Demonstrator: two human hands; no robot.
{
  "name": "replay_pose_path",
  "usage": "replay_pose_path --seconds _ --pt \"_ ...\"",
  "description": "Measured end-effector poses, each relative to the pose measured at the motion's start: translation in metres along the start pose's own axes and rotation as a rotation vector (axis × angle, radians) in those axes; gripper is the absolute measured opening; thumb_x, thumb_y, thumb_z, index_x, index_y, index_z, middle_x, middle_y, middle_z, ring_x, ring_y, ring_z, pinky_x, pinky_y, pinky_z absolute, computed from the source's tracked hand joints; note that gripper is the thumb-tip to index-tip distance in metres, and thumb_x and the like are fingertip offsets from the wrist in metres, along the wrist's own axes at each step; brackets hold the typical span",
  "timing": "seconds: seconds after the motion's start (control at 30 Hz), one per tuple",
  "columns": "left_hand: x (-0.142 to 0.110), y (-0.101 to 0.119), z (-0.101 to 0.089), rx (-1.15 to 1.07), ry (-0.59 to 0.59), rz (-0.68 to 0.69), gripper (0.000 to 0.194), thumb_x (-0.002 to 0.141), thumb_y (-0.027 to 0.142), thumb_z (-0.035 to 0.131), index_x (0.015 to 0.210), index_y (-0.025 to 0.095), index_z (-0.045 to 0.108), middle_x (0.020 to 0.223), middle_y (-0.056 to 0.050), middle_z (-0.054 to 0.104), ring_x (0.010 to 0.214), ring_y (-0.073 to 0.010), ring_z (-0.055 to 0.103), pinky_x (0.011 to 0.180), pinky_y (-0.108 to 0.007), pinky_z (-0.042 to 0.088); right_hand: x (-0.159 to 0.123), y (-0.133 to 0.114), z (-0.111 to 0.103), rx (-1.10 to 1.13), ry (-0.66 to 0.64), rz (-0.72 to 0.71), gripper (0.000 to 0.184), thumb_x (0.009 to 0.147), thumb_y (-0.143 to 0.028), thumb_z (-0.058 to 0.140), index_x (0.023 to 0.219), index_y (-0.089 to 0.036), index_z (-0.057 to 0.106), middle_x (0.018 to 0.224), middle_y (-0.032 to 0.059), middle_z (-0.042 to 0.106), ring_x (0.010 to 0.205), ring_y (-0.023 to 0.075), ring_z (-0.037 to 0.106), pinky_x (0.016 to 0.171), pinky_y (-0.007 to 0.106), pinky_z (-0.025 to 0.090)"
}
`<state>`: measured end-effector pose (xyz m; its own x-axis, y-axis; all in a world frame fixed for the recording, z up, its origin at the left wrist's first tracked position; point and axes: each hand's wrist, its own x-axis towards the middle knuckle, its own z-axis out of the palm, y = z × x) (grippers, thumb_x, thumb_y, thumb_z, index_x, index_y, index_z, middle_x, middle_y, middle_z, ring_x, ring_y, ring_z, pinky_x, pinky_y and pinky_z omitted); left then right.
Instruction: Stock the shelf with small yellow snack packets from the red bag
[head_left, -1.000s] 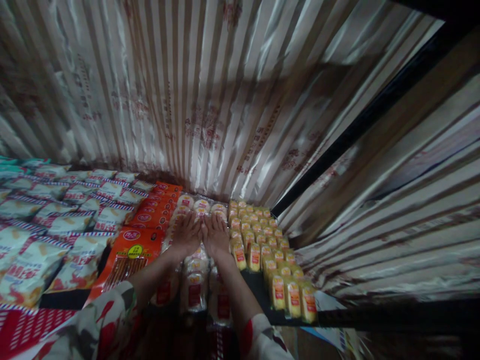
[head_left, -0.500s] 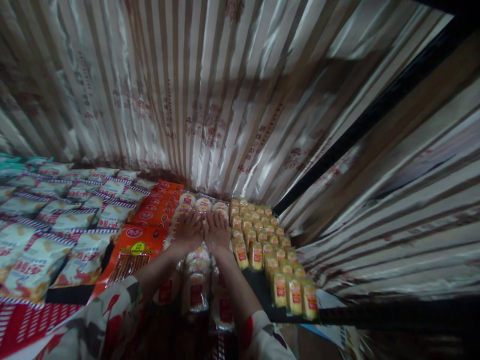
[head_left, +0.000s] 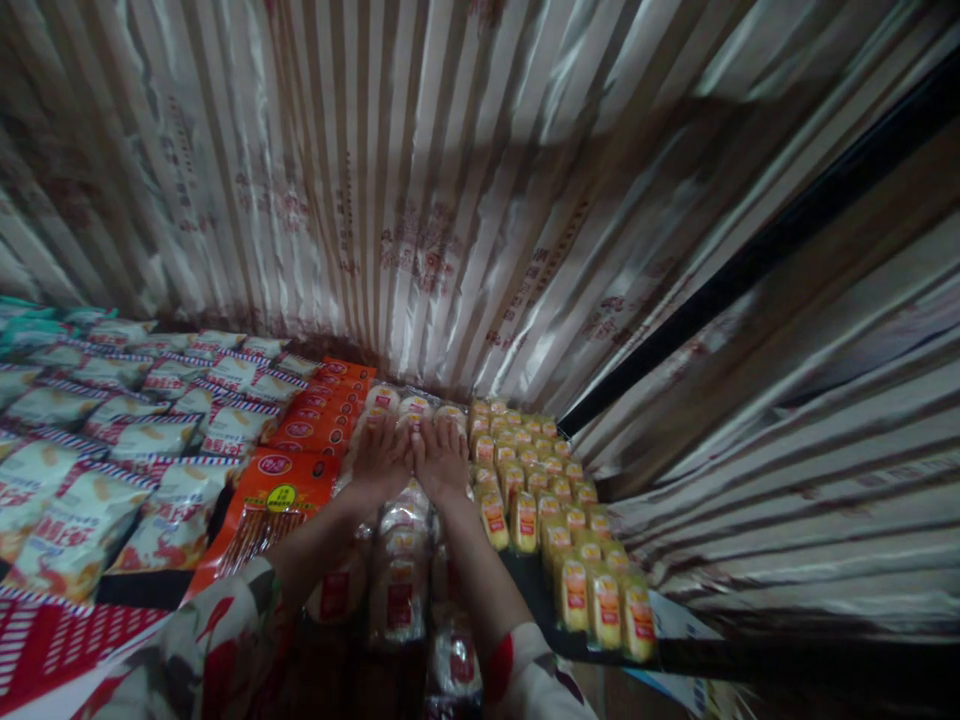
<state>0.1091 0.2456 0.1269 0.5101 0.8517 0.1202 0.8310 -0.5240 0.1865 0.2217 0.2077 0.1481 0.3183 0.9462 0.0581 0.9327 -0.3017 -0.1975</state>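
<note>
Rows of round, pale cakes in clear wrappers with red labels point(head_left: 400, 592) run from front to back on the shelf. My left hand point(head_left: 380, 462) lies flat on the far part of these rows, fingers stretched forward. Beside it, my right hand point(head_left: 441, 460) rests on the same cakes, fingers extended, the thumbs close together. Neither hand grips anything. Cakes under the palms are hidden. Orange snack packets point(head_left: 281, 495) stand in a row left of my left hand. Small yellow wrapped cakes point(head_left: 525, 515) stand in rows right of my right hand.
White snack bags point(head_left: 161, 515) fill the left of the shelf, with green bags point(head_left: 34, 330) behind. A red plastic basket point(head_left: 60, 650) is at the lower left. Striped, printed curtain sheeting point(head_left: 420, 200) hangs behind. A black post point(head_left: 720, 270) slants up at the right.
The view has shifted a little, so the shelf goods appear slightly further right. Both hands stay flat on the round cakes. A front wrapped cake below my right forearm looks tipped differently.
</note>
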Motion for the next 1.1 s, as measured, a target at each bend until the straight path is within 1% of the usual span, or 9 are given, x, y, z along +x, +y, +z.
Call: replay_pose_path --seconds 0.1,0.23,0.33,0.47,0.53,0.6,0.8,0.97,1.1 --pt "0.003 -0.002 -0.002 -0.005 0.002 -0.008 0.052 0.097 0.036 0.031 0.145 0.02 0.044 0.155 -0.013 0.035 0.146 -0.0334 0.026 0.118 -0.057 0.021 0.006 -0.001 0.002 -0.018 -0.015 -0.012 0.054 0.101 -0.046 0.024 0.149 -0.024 0.037 0.159 0.0095 0.026 0.149 0.0263 0.015 0.119 0.046 0.013" --pt "0.005 -0.002 0.002 -0.02 -0.001 -0.041 0.053 0.097 0.035 0.03 0.145 0.019 0.043 0.157 -0.013 0.031 0.147 -0.0325 0.022 0.12 -0.055 0.017 0.008 -0.001 0.009 -0.034 -0.018 -0.019 0.054 0.101 -0.045 0.024 0.148 -0.023 0.038 0.159 0.0097 0.026 0.15 0.0247 0.012 0.119 0.046 0.013" --pt "0.008 -0.004 0.001 -0.027 -0.004 -0.054 0.053 0.097 0.036 0.032 0.146 0.021 0.042 0.157 -0.012 0.033 0.147 -0.0325 0.023 0.119 -0.056 0.019 0.01 -0.001 0.009 -0.039 0.01 -0.02 0.054 0.101 -0.046 0.024 0.149 -0.025 0.037 0.159 0.0091 0.027 0.149 0.0256 0.015 0.118 0.046 0.014" --pt "0.012 -0.016 0.0 -0.008 0.127 -0.017 0.053 0.097 0.038 0.033 0.146 0.019 0.043 0.156 -0.013 0.034 0.146 -0.0324 0.028 0.117 -0.055 0.026 0.017 -0.001 0.008 -0.059 0.036 -0.026 0.053 0.1 -0.046 0.026 0.149 -0.027 0.037 0.159 0.0086 0.028 0.148 0.0283 0.019 0.118 0.047 0.017" --pt "0.012 -0.021 0.003 0.008 0.188 0.012 0.052 0.097 0.04 0.036 0.143 0.018 0.047 0.155 -0.014 0.035 0.145 -0.0319 0.029 0.117 -0.053 0.027 0.019 0.0 0.009 -0.08 0.026 -0.048 0.054 0.1 -0.045 0.026 0.149 -0.025 0.037 0.158 0.0096 0.029 0.148 0.0287 0.019 0.117 0.048 0.018" --pt "0.011 -0.023 0.007 0.015 0.212 0.016 0.051 0.096 0.041 0.038 0.14 0.018 0.05 0.154 -0.015 0.037 0.144 -0.0323 0.031 0.116 -0.053 0.028 0.019 0.0 0.012 -0.101 0.022 -0.069 0.055 0.101 -0.043 0.025 0.149 -0.021 0.037 0.157 0.0107 0.03 0.149 0.0292 0.018 0.117 0.048 0.017" --pt "0.011 -0.021 0.011 0.016 0.191 0.002 0.051 0.097 0.04 0.037 0.139 0.017 0.051 0.154 -0.015 0.037 0.143 -0.0347 0.033 0.115 -0.056 0.028 0.018 -0.002 0.011 -0.135 0.022 -0.068 0.056 0.1 -0.044 0.026 0.149 -0.019 0.037 0.158 0.0114 0.03 0.148 0.0304 0.019 0.117 0.047 0.016" --pt "0.01 -0.022 0.012 -0.018 0.182 -0.082 0.052 0.096 0.041 0.038 0.142 0.02 0.048 0.154 -0.014 0.037 0.143 -0.034 0.032 0.114 -0.057 0.029 0.021 -0.003 0.013 -0.129 0.027 -0.074 0.055 0.1 -0.044 0.026 0.149 -0.021 0.036 0.159 0.0111 0.026 0.148 0.0306 0.017 0.117 0.047 0.017" --pt "0.005 -0.022 0.013 -0.005 0.183 -0.062 0.051 0.096 0.041 0.038 0.139 0.017 0.051 0.152 -0.017 0.041 0.142 -0.0343 0.035 0.115 -0.056 0.029 0.022 -0.003 0.016 -0.141 0.029 -0.071 0.056 0.1 -0.043 0.026 0.15 -0.019 0.036 0.158 0.0118 0.029 0.148 0.0306 0.018 0.117 0.049 0.017"
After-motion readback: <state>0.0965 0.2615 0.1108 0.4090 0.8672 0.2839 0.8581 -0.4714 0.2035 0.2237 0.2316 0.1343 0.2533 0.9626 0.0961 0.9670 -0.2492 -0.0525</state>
